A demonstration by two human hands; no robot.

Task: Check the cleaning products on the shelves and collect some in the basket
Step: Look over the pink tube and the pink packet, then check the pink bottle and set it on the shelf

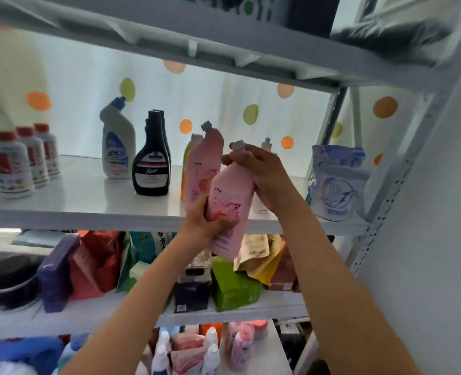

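A pink refill pouch (pixel 230 196) with a grey cap is held tilted in front of the upper white shelf (pixel 88 217). My left hand (pixel 206 226) grips its lower part from the left. My right hand (pixel 261 177) holds its upper part near the cap. A second pink pouch (pixel 201 171) stands upright on the shelf just behind, next to a yellow one (pixel 186 161). No basket is in view.
The same shelf carries a black bottle (pixel 150 169), a white toilet-cleaner bottle (pixel 115 147), three red-capped bottles (pixel 21 163) at the left and blue-white bags (pixel 334 185) at the right. Lower shelves hold boxes (pixel 232 288), pouches and spray bottles (pixel 210 355). A white upright (pixel 386 212) is at the right.
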